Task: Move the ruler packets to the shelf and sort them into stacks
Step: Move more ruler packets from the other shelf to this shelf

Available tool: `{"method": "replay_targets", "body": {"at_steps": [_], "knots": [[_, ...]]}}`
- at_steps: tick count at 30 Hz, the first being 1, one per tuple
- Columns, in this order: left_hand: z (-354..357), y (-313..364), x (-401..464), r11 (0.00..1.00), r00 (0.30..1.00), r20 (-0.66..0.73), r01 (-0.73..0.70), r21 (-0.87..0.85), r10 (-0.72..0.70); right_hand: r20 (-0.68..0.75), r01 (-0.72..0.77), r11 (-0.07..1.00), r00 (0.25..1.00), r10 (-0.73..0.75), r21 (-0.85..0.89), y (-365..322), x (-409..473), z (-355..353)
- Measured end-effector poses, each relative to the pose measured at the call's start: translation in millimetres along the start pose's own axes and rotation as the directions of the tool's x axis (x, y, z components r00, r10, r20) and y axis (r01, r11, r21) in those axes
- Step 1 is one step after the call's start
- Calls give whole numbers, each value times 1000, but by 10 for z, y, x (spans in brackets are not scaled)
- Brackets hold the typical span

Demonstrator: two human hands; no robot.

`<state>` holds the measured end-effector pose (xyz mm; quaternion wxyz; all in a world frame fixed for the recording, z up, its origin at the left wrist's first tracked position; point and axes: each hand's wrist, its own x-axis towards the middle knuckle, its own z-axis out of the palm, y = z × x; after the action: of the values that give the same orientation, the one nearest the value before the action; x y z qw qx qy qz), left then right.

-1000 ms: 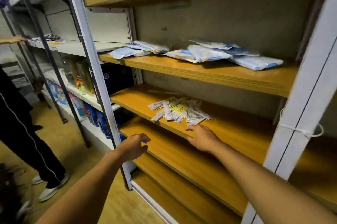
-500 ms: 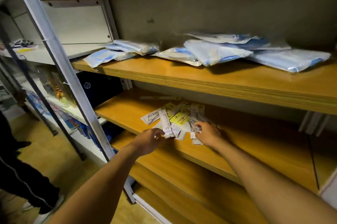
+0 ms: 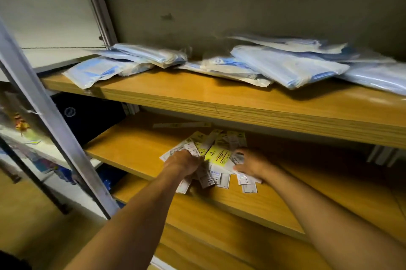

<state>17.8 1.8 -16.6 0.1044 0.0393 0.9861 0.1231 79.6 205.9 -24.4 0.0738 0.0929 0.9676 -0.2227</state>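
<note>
A loose pile of ruler packets [image 3: 216, 155], white and yellow with printed labels, lies spread on the middle wooden shelf [image 3: 136, 148]. My left hand [image 3: 182, 163] rests on the pile's left side with its fingers curled round some packets. My right hand [image 3: 250, 164] presses on the pile's right side, fingers curled over the packets there. One long packet [image 3: 182, 125] lies apart at the back of the shelf. Both forearms reach in from below.
Several blue and white plastic bags [image 3: 285, 67] lie on the shelf above [image 3: 241, 111]. A grey metal upright [image 3: 55, 129] slants down the left. Beyond it stand a dark box [image 3: 87, 115] and colourful goods on a neighbouring rack. Lower wooden shelves [image 3: 219, 221] sit beneath.
Both hands have moved forward from the shelf edge onto the packet pile, and the camera has come closer to the shelf. The packets have been pulled slightly toward the front edge.
</note>
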Motion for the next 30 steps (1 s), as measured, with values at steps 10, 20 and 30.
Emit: {"method": "replay_targets", "body": {"at_steps": [10, 20, 30], "knots": [[-94, -53, 296, 983, 988, 67, -132, -125, 141, 55, -220, 929, 976, 213, 296, 60, -21, -155], [-272, -125, 270, 894, 908, 13, -409, -184, 418, -250, -247, 911, 908, 337, 331, 159, -574, -192], [-269, 383, -422, 472, 588, 144, -455, -755, 796, -454, -185, 779, 723, 521, 599, 150, -1721, -166]]}}
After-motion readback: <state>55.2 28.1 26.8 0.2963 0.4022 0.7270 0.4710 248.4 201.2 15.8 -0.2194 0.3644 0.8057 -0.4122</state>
